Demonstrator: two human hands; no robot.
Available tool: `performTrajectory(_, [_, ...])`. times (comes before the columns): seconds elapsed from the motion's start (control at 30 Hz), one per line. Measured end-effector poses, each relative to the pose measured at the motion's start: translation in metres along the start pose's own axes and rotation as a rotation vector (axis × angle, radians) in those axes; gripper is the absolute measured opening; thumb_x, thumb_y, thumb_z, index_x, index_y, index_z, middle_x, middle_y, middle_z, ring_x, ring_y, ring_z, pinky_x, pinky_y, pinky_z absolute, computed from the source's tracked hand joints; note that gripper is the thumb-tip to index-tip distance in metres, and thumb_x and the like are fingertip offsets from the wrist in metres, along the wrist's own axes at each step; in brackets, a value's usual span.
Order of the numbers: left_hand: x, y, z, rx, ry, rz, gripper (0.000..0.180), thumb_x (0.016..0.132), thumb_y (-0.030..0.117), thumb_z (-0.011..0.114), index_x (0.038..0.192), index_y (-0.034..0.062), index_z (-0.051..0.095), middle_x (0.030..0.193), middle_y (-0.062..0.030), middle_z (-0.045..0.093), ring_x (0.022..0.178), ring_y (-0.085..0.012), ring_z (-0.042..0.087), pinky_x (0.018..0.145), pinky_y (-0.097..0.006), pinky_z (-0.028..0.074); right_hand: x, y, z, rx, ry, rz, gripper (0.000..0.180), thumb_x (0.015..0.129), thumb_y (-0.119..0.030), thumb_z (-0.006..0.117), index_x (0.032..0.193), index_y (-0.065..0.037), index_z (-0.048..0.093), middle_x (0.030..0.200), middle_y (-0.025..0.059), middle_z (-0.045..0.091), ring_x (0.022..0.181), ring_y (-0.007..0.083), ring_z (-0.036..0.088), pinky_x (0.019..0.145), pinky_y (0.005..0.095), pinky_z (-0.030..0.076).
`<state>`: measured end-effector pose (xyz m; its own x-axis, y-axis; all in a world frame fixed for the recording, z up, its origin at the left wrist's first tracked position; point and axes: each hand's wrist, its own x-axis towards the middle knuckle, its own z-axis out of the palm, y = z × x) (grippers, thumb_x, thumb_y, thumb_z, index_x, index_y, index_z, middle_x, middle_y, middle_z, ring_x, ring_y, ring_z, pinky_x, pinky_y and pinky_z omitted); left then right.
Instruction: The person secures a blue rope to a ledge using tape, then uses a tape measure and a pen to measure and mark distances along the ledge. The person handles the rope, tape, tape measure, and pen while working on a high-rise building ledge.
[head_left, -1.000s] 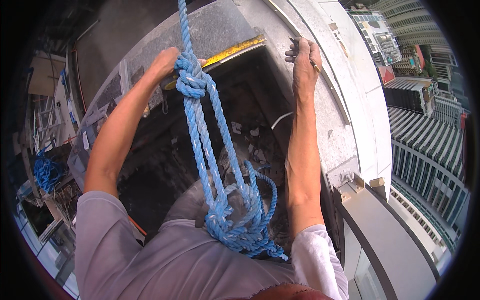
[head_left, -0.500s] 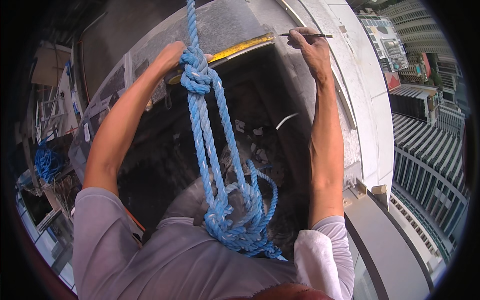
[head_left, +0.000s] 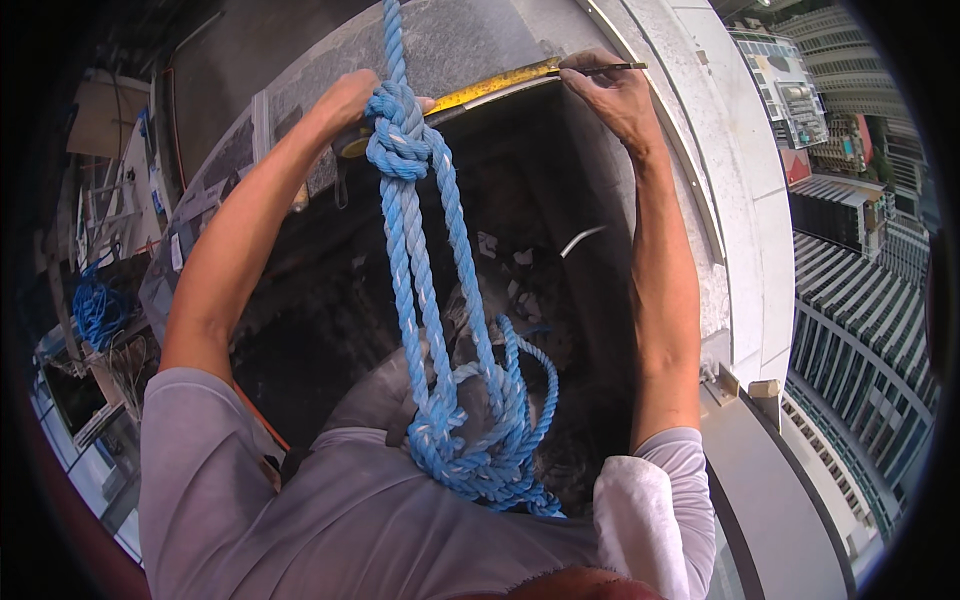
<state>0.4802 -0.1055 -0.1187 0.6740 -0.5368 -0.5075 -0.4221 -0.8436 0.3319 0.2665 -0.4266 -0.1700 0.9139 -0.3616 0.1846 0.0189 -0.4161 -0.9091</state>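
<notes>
My left hand (head_left: 345, 98) is closed on a tape measure at the far edge of a dark opening; a thick blue rope knot (head_left: 400, 135) hides most of its fingers. The tape's yellow blade (head_left: 490, 90) runs out to the right along the edge of a grey slab. My right hand (head_left: 612, 92) pinches a dark, slim pencil (head_left: 622, 67), its point at the blade's far end. From the knot, blue rope strands hang down to a tangled bundle (head_left: 480, 450) in front of my body.
The dark opening (head_left: 520, 200) below my arms has rubble in it. A pale ledge (head_left: 735, 200) runs along the right, with buildings (head_left: 860, 320) far below. A grey metal beam (head_left: 770, 480) stands at lower right. Blue coiled rope (head_left: 98, 308) and clutter lie at left.
My right hand has shifted slightly left, bringing its fingers and the pencil closer to the blade's end. My left hand still holds the tape measure. The view has shifted a little.
</notes>
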Motion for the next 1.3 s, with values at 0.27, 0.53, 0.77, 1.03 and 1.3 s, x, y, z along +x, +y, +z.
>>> performTrajectory(0.27, [0.02, -0.031, 0.01, 0.046, 0.064, 0.077, 0.077, 0.078, 0.071, 0.089, 0.081, -0.0057, 0.082, 0.078, -0.0177, 0.077, 0.075, -0.0248, 0.074, 0.073, -0.043, 0.058, -0.002, 0.004, 0.008, 0.036, -0.042, 0.003, 0.02, 0.097, -0.017, 0.084, 0.111, -0.002, 0.083, 0.108, 0.0048, 0.081, 0.105, 0.0159, 0.073, 0.1, 0.0329, 0.056])
performTrajectory(0.53, [0.024, -0.034, 0.011, 0.028, 0.044, 0.066, 0.077, 0.079, 0.072, 0.088, 0.087, -0.0046, 0.085, 0.081, -0.017, 0.079, 0.076, -0.0247, 0.075, 0.074, -0.042, 0.058, -0.004, 0.002, 0.009, -0.003, -0.033, -0.004, 0.019, 0.096, -0.015, 0.085, 0.112, -0.003, 0.084, 0.107, 0.0052, 0.082, 0.104, 0.016, 0.074, 0.099, 0.0332, 0.057])
performTrajectory(0.77, [0.025, -0.04, 0.013, 0.031, 0.063, 0.076, 0.073, 0.081, 0.07, 0.088, 0.088, -0.0033, 0.085, 0.082, -0.0163, 0.079, 0.076, -0.0242, 0.075, 0.074, -0.042, 0.058, -0.004, -0.002, 0.011, -0.047, -0.028, 0.014, 0.018, 0.096, -0.016, 0.085, 0.11, -0.005, 0.085, 0.107, 0.0052, 0.083, 0.103, 0.016, 0.074, 0.098, 0.0332, 0.056])
performTrajectory(1.03, [0.001, -0.005, -0.001, 0.04, -0.041, -0.032, 0.074, 0.082, 0.069, 0.087, 0.085, -0.0044, 0.083, 0.079, -0.0154, 0.077, 0.073, -0.0235, 0.073, 0.072, -0.042, 0.058, -0.003, 0.007, 0.012, 0.002, -0.021, -0.026, 0.017, 0.096, -0.014, 0.085, 0.11, -0.004, 0.085, 0.106, 0.0054, 0.083, 0.102, 0.0154, 0.074, 0.097, 0.032, 0.057])
performTrajectory(1.3, [0.001, -0.006, 0.0, 0.028, -0.028, -0.032, 0.073, 0.083, 0.069, 0.087, 0.085, -0.0033, 0.084, 0.079, -0.0151, 0.077, 0.072, -0.0234, 0.073, 0.072, -0.042, 0.057, -0.003, -0.001, 0.011, -0.002, -0.041, 0.04, 0.017, 0.096, -0.014, 0.085, 0.11, -0.003, 0.084, 0.105, 0.0053, 0.082, 0.102, 0.0147, 0.075, 0.097, 0.0314, 0.057])
